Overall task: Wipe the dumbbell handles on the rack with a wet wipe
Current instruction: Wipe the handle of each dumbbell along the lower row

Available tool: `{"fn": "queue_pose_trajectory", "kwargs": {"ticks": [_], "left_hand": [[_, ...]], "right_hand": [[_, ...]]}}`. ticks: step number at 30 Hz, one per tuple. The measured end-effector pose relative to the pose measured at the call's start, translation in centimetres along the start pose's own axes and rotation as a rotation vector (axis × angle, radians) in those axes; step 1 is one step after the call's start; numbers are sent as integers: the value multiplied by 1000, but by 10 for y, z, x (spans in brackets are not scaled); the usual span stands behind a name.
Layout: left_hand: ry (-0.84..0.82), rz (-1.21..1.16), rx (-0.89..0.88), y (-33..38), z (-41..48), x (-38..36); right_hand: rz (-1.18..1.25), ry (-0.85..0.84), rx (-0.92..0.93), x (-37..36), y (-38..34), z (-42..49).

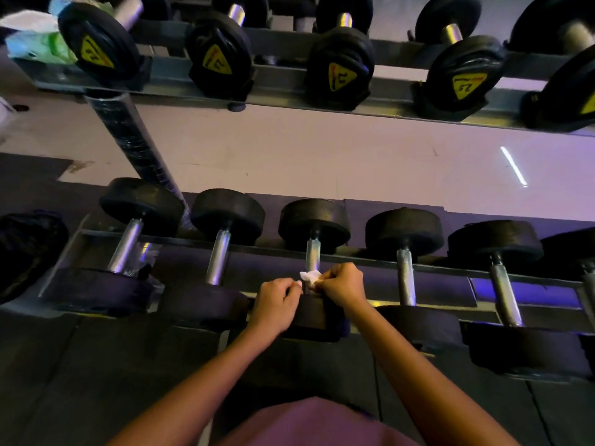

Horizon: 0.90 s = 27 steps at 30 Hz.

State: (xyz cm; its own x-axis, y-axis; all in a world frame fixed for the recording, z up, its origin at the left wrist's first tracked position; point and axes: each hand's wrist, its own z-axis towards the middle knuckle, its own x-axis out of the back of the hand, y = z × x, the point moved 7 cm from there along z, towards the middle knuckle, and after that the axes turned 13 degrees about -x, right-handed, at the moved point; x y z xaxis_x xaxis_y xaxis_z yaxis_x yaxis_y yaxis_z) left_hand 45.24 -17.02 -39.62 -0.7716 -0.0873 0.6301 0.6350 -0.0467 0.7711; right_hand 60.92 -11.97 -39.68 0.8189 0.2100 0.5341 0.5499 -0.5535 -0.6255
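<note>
Item: wet wipe (309,276), white, bunched. Loc.: near end of handle (313,252) of 3rd dumbbell (314,223) from left, lower rack shelf (450,268), toward its front edge. R hand (342,287): fingers curled, pinching wipe at the handle. L hand (277,304): fingers curled, tips just beside wipe; grip on it, cannot tell. Also: upper shelf (283,89) w/ yellow-labelled dumbbells (341,67); green-white bundle (35,43) at its left end.

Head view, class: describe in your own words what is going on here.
A person leans over the lower dumbbell rack. Their right hand pinches a white wet wipe against the near end of the third handle from the left. The left hand, fingers curled, sits at the wipe's edge; its grip is unclear.
</note>
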Motion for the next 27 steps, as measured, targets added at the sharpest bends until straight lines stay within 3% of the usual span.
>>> {"fn": "queue_pose_trajectory", "kwargs": {"ticks": [4, 10, 18, 27], "left_hand": [[-90, 4, 2, 4, 13, 1], [-83, -82, -42, 44, 32, 0], [-98, -112, -111, 105, 57, -57], [35, -23, 156, 139, 44, -137]], "right_hand": [[71, 55, 15, 9, -4, -11], [128, 123, 34, 46, -8, -13], [167, 213, 49, 129, 18, 5], [29, 57, 118, 186, 68, 46]]}}
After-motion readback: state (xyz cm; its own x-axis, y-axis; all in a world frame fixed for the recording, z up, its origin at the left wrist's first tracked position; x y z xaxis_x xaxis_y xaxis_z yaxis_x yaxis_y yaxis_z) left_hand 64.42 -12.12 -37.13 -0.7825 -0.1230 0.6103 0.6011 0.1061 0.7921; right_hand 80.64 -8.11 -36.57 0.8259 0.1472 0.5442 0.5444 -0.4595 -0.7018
